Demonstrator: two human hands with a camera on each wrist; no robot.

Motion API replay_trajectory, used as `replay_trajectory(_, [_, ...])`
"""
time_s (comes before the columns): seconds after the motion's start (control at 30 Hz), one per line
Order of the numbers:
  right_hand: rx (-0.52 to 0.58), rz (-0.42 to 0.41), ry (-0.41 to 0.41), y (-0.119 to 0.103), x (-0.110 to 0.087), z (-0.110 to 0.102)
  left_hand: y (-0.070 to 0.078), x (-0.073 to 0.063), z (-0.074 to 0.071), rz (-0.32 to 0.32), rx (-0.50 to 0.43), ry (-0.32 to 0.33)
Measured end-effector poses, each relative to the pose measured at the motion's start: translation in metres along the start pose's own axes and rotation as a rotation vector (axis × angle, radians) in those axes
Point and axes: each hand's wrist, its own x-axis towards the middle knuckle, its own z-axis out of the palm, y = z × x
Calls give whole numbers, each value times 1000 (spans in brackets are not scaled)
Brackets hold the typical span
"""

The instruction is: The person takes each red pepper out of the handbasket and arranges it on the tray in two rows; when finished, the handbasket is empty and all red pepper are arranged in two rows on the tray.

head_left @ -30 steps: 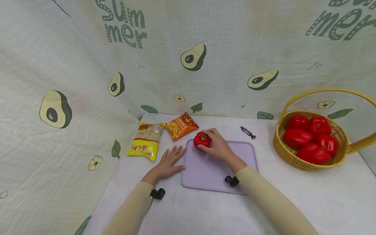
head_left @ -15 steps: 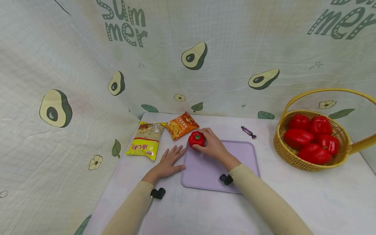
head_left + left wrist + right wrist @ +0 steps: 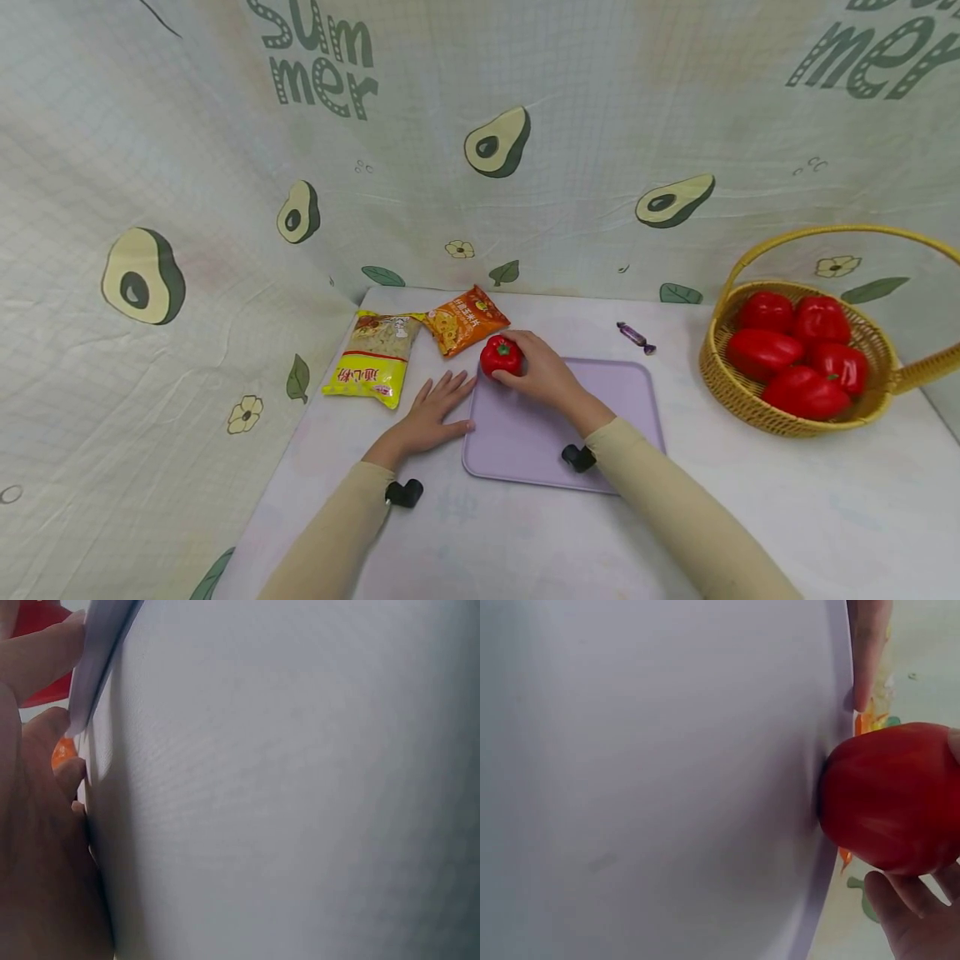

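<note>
My right hand (image 3: 542,368) grips a red bell pepper (image 3: 501,357) from its right side, thumb in front and fingers behind. The pepper stands stem up at the far left corner of a lilac tray (image 3: 517,442); in the right wrist view the pepper (image 3: 892,799) meets the tray surface. My left hand (image 3: 429,419) lies flat with spread fingers at the tray's left edge, its fingertips and thumb at the rim. In the left wrist view those fingers (image 3: 45,660) reach the tray's raised edge (image 3: 101,660).
A yellow wicker basket (image 3: 780,422) with several red peppers (image 3: 806,392) stands at the right, its handle arching up. Behind the left hand lie a yellow pasta bag (image 3: 371,358) and an orange snack bag (image 3: 465,321). A purple wrapped candy (image 3: 636,337) lies behind the tray.
My right hand has shifted slightly left with the pepper, into the tray's far left corner, then stayed there. The left hand has kept its place.
</note>
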Motion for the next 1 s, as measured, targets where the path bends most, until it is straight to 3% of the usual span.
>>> replay_trajectory(1.0, [-2,-11,18,8,-11,-7,-1,1,2,-8,17,4])
